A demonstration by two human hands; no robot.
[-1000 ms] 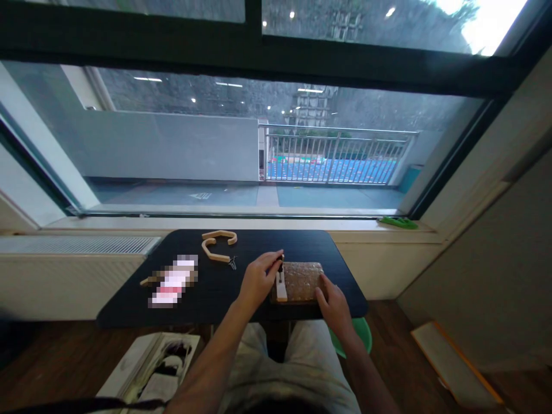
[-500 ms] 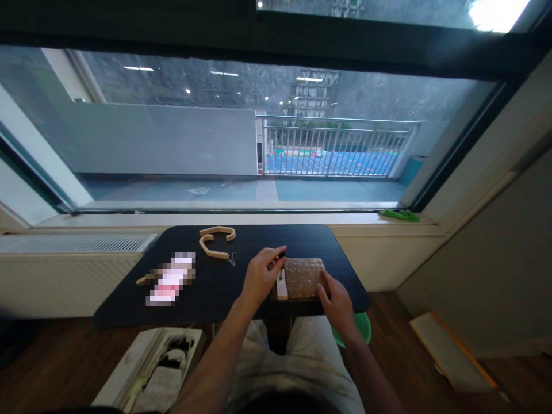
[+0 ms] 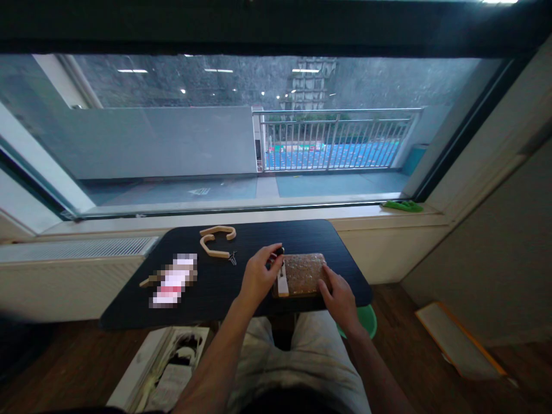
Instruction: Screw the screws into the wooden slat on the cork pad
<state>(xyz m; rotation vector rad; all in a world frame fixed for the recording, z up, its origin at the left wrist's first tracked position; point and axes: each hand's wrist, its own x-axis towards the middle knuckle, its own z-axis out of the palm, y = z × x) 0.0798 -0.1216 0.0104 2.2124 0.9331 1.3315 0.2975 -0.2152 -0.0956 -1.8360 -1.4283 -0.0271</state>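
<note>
A brown block wrapped in clear bubble-like plastic (image 3: 304, 275) lies flat near the front right of the dark table. Along its left side runs a white strip (image 3: 282, 283) with dark marks. My left hand (image 3: 259, 273) is closed at the block's upper left corner, pinching a small black object (image 3: 280, 252) whose kind is too small to make out. At the block's right edge, my right hand (image 3: 338, 293) grips it between thumb and fingers.
On the dark table (image 3: 254, 293) are curved wooden pieces (image 3: 215, 253), thin metal pins (image 3: 233, 258) and a pixelated white-and-pink item (image 3: 175, 282). An open white box (image 3: 138, 368) sits lower left. A green bin (image 3: 366, 321) is below the table's right edge. A window stands ahead.
The view has tilted slightly, shifting the whole scene. The black object shows a little more at my left fingertips. My right hand keeps its place on the block's right edge.
</note>
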